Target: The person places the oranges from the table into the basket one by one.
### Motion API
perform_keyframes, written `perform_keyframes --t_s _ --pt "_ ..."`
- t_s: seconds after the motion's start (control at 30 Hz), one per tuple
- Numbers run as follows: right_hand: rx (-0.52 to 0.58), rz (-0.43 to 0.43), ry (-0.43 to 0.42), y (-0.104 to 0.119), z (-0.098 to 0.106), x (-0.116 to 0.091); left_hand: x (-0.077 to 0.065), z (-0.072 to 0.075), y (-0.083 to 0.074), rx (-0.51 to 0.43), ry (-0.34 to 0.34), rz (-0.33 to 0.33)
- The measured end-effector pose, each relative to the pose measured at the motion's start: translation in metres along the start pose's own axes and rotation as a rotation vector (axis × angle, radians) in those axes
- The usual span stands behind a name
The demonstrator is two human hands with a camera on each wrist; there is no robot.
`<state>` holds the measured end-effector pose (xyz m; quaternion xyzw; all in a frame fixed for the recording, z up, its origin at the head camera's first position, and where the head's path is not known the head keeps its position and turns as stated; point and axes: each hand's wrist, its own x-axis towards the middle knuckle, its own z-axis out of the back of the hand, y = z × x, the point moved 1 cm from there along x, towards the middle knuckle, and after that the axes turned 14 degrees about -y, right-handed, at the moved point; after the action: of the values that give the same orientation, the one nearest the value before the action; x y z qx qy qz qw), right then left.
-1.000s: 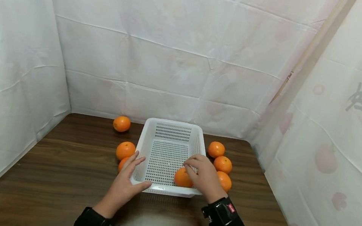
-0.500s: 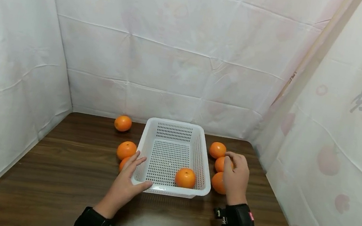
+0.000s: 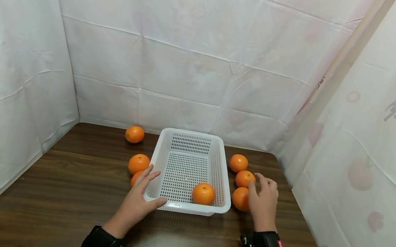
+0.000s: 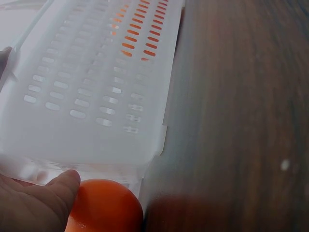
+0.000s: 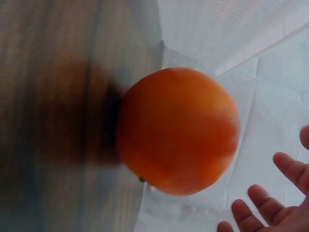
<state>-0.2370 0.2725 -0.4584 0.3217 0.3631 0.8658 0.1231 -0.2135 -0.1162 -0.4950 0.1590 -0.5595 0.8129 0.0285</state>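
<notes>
A white perforated plastic basket (image 3: pixel 187 206) stands in the middle of the table, with one orange (image 3: pixel 203 193) inside near its front right corner. My left hand (image 3: pixel 138 203) rests at the basket's front left corner, fingers spread over the left rim, thumb by the front rim. In the left wrist view the thumb is beside the basket (image 4: pixel 91 140) and an orange (image 4: pixel 106 208). My right hand (image 3: pixel 264 201) holds nothing, its fingers apart beside the middle orange (image 3: pixel 245 179) and the near orange (image 3: pixel 240 198) right of the basket. One orange (image 5: pixel 178 130) fills the right wrist view's middle.
Behind those two on the right sits another orange (image 3: pixel 238 163). Left of the basket are an orange (image 3: pixel 138 164), a partly hidden orange (image 3: pixel 135 178) and a far orange (image 3: pixel 134 134). White sheets (image 3: pixel 181 75) enclose the dark wooden table (image 3: pixel 72 190) at the back and sides.
My right hand has let go of the orange in the basket and moved right, over the rim, to the oranges outside. The left hand stays at the basket's corner.
</notes>
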Motion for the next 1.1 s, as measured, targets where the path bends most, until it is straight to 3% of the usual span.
perform_keyframes --t_s 0.2,0.37,1.1 --pt "-0.126 -0.032 0.166 -0.006 -0.006 -0.004 0.000 0.000 0.001 -0.020 0.005 0.008" --pt "-0.190 -0.047 0.257 -0.011 -0.014 -0.010 0.000 -0.001 0.001 -0.029 0.009 0.006" --pt "-0.260 -0.058 0.358 -0.013 -0.021 -0.014 -0.001 0.001 0.001 0.023 -0.001 -0.061"
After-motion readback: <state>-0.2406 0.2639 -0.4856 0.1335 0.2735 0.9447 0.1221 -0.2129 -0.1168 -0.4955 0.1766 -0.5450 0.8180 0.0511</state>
